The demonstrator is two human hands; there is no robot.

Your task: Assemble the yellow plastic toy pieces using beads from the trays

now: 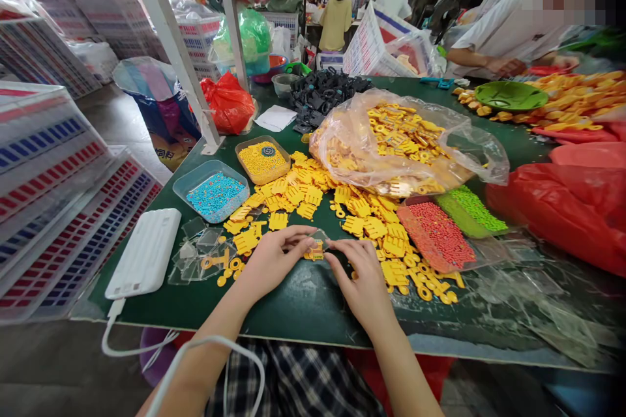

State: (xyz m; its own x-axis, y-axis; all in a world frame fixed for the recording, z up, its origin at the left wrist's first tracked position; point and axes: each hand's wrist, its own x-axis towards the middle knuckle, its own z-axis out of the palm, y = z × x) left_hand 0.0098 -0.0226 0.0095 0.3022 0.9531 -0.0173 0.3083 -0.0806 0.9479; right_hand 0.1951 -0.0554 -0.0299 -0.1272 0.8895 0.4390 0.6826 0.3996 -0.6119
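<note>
My left hand [278, 254] is closed with thumb and fingers on a small yellow plastic piece [315, 250] above the table's front part. Against that piece's upper edge shows a clear plastic cover [320, 235], its right side pinched by the fingertips of my right hand [360, 273]. Just beyond both hands lies a spread of flat slotted yellow plastic parts [303, 192]. Yellow rings and discs [425, 283] are scattered to the right, and loose clear plastic plates [198, 254] lie left of my left hand.
Trays of blue beads [215, 195], yellow beads [261, 159], red beads [440, 234] and green beads [472, 208] surround the parts. Behind is an open plastic bag [337, 137] of yellow parts. A white power bank [144, 254] lies left, cable hanging. A co-worker [513, 39] works across the table.
</note>
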